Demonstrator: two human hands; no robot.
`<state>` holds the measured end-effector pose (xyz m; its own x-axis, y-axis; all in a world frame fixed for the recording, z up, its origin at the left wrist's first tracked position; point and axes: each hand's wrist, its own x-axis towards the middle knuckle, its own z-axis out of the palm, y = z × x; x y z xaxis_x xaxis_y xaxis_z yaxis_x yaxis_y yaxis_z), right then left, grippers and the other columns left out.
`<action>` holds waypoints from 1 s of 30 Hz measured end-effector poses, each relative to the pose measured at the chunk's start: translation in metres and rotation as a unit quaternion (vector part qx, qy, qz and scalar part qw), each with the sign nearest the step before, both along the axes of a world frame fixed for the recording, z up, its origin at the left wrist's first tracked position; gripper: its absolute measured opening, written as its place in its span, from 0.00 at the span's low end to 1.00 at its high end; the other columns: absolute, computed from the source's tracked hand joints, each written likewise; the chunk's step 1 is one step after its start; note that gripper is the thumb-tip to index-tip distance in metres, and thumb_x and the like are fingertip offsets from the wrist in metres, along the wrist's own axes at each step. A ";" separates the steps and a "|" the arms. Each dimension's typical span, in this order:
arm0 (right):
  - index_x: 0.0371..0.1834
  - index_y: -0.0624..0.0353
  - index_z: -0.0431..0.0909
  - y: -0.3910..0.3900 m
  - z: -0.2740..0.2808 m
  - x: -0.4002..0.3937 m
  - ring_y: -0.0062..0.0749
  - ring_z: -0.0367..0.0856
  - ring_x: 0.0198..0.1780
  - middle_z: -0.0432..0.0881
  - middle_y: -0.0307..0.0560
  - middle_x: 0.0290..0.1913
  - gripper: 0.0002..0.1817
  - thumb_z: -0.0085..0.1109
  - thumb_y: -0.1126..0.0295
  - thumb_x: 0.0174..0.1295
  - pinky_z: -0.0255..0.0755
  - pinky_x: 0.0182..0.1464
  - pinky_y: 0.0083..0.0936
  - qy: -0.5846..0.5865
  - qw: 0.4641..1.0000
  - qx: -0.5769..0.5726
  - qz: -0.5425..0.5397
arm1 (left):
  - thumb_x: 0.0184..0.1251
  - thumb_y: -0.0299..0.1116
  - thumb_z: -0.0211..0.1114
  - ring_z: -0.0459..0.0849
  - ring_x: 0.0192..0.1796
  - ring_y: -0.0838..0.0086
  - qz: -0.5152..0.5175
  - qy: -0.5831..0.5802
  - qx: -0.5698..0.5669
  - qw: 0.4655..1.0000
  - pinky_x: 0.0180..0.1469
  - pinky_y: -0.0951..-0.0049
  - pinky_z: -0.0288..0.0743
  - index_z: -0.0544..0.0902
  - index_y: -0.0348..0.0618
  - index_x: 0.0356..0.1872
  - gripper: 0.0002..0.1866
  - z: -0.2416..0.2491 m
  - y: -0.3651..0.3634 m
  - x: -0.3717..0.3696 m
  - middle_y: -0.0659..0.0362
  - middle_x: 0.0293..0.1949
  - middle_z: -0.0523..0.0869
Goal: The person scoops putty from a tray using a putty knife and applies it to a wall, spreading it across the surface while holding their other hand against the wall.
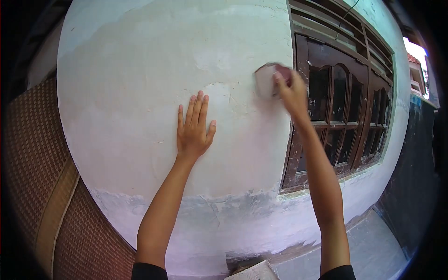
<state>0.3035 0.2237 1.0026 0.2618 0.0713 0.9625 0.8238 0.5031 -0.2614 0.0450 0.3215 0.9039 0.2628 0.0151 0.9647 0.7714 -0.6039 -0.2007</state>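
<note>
Pale plaster fills the wall (140, 116) in front of us, and our left hand (192, 135) lies open against it—palm down, fingers straight and slightly spread, holding nothing. Our right hand (293, 88) is partly closed, thumb and fingers pinching a folded-looking sheet (267, 79), pale on its broad part and reddish-brown near the fingertips. Motion blurs the sheet, so we cannot tell its long axis or whether its whole face touches the plaster. It lies just left of the right hand, by far the nearer one, and up and to the right of the left hand, well apart from it. Cracked, flaking plaster (232, 97) sits between the left fingers and the sheet—beside both. Right of the sheet stands the brown window frame (302, 53), near the right wrist.
</note>
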 end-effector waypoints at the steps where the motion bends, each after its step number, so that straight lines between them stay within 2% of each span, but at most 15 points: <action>1: 0.51 0.65 0.80 0.002 -0.009 -0.015 0.47 0.82 0.40 0.82 0.63 0.40 0.20 0.66 0.61 0.64 0.75 0.43 0.39 -0.063 0.998 0.000 -0.008 | 0.71 0.40 0.54 0.52 0.82 0.68 -0.004 -0.002 0.003 1.000 0.81 0.51 0.40 0.57 0.48 0.79 0.36 0.001 0.000 -0.001 0.60 0.80 0.56; 2: 0.52 0.65 0.79 0.001 -0.019 -0.029 0.50 0.81 0.42 0.80 0.65 0.42 0.21 0.66 0.59 0.64 0.74 0.45 0.39 -0.068 0.996 -0.053 0.026 | 0.71 0.41 0.54 0.52 0.82 0.68 -0.007 -0.002 0.003 1.000 0.81 0.51 0.40 0.57 0.48 0.79 0.36 -0.001 0.000 -0.001 0.60 0.80 0.56; 4: 0.52 0.66 0.79 0.015 -0.023 -0.013 0.51 0.81 0.42 0.79 0.66 0.43 0.22 0.65 0.59 0.64 0.74 0.45 0.40 -0.082 0.994 -0.037 -0.057 | 0.71 0.41 0.54 0.52 0.82 0.68 -0.001 0.003 0.001 1.000 0.81 0.51 0.40 0.57 0.48 0.79 0.36 -0.002 0.000 0.000 0.60 0.80 0.56; 6: 0.50 0.66 0.79 0.014 -0.010 0.019 0.50 0.81 0.43 0.80 0.64 0.42 0.20 0.65 0.59 0.64 0.74 0.45 0.40 0.017 0.998 0.016 -0.063 | 0.71 0.41 0.54 0.52 0.82 0.68 0.007 0.001 0.004 1.000 0.81 0.51 0.40 0.57 0.47 0.79 0.36 0.000 0.001 -0.001 0.60 0.80 0.56; 7: 0.48 0.66 0.79 -0.001 -0.004 0.023 0.49 0.81 0.44 0.81 0.61 0.40 0.19 0.65 0.59 0.65 0.74 0.46 0.40 0.111 0.992 -0.016 0.056 | 0.71 0.41 0.54 0.52 0.82 0.68 0.006 0.000 0.003 1.000 0.81 0.51 0.40 0.57 0.48 0.79 0.36 -0.001 0.000 -0.001 0.60 0.80 0.56; 10: 0.47 0.66 0.79 0.001 -0.019 0.013 0.47 0.81 0.43 0.81 0.60 0.38 0.19 0.64 0.59 0.65 0.73 0.45 0.40 0.066 0.997 -0.027 0.037 | 0.71 0.41 0.53 0.52 0.82 0.68 0.003 -0.002 0.002 1.000 0.81 0.52 0.40 0.56 0.48 0.79 0.36 0.000 -0.001 0.000 0.60 0.80 0.56; 12: 0.47 0.65 0.79 0.005 -0.044 -0.018 0.47 0.78 0.39 0.79 0.58 0.36 0.18 0.64 0.60 0.65 0.71 0.42 0.39 -0.058 0.998 -0.024 0.003 | 0.71 0.41 0.53 0.52 0.82 0.68 0.003 0.002 -0.001 1.000 0.81 0.52 0.40 0.56 0.48 0.79 0.36 -0.001 0.000 0.000 0.60 0.80 0.56; 15: 0.47 0.65 0.79 0.011 -0.040 0.021 0.46 0.80 0.40 0.80 0.59 0.37 0.18 0.64 0.61 0.66 0.72 0.44 0.39 -0.014 0.997 -0.040 -0.065 | 0.71 0.40 0.54 0.52 0.82 0.68 0.009 0.008 0.003 1.000 0.81 0.52 0.41 0.56 0.48 0.79 0.36 -0.001 0.001 -0.001 0.60 0.80 0.56; 17: 0.48 0.65 0.79 -0.011 -0.028 0.036 0.48 0.81 0.43 0.80 0.62 0.39 0.17 0.64 0.61 0.66 0.73 0.47 0.40 0.196 0.975 0.021 0.099 | 0.71 0.40 0.54 0.53 0.81 0.67 0.011 0.002 0.004 1.000 0.81 0.51 0.41 0.57 0.48 0.79 0.36 -0.001 -0.001 0.000 0.60 0.80 0.56; 20: 0.48 0.65 0.79 -0.005 -0.039 0.022 0.50 0.82 0.46 0.81 0.64 0.41 0.17 0.64 0.61 0.66 0.74 0.49 0.40 0.104 0.992 -0.012 0.076 | 0.72 0.40 0.54 0.54 0.81 0.67 0.006 -0.001 0.002 1.000 0.81 0.51 0.41 0.57 0.47 0.79 0.35 -0.001 -0.002 0.000 0.59 0.80 0.57; 21: 0.48 0.65 0.79 -0.001 -0.046 0.004 0.52 0.82 0.46 0.81 0.64 0.41 0.17 0.64 0.61 0.66 0.74 0.49 0.41 0.003 1.000 0.025 0.004 | 0.72 0.40 0.54 0.54 0.81 0.67 0.004 0.000 0.002 1.000 0.81 0.51 0.41 0.57 0.47 0.79 0.35 0.000 -0.001 0.000 0.59 0.80 0.57; 22: 0.48 0.65 0.79 -0.003 -0.051 -0.008 0.52 0.82 0.46 0.81 0.64 0.41 0.17 0.63 0.61 0.66 0.74 0.49 0.41 -0.025 0.998 -0.056 -0.012 | 0.72 0.40 0.54 0.54 0.81 0.67 0.004 0.001 0.007 1.000 0.81 0.50 0.41 0.57 0.47 0.79 0.35 -0.001 0.001 -0.001 0.59 0.80 0.57; 25: 0.49 0.66 0.78 -0.007 -0.042 0.017 0.50 0.82 0.46 0.81 0.65 0.42 0.19 0.64 0.60 0.66 0.74 0.49 0.40 0.015 0.995 -0.052 -0.088 | 0.72 0.40 0.54 0.53 0.81 0.67 0.001 0.006 0.010 1.000 0.81 0.50 0.41 0.58 0.47 0.79 0.35 -0.002 0.001 -0.001 0.59 0.80 0.57; 27: 0.48 0.66 0.78 -0.019 -0.031 0.041 0.45 0.84 0.43 0.82 0.62 0.41 0.19 0.64 0.59 0.67 0.75 0.47 0.37 0.209 0.976 0.014 0.064 | 0.71 0.40 0.54 0.53 0.81 0.67 -0.001 -0.002 0.007 1.000 0.81 0.50 0.41 0.58 0.47 0.79 0.35 0.000 0.001 -0.001 0.59 0.80 0.57; 30: 0.46 0.66 0.79 -0.005 -0.044 0.039 0.39 0.84 0.38 0.84 0.57 0.37 0.18 0.63 0.60 0.67 0.76 0.42 0.34 0.107 0.988 0.008 0.107 | 0.71 0.40 0.53 0.53 0.81 0.67 0.007 -0.001 0.004 1.000 0.81 0.50 0.41 0.58 0.47 0.79 0.35 -0.001 0.000 0.000 0.59 0.80 0.57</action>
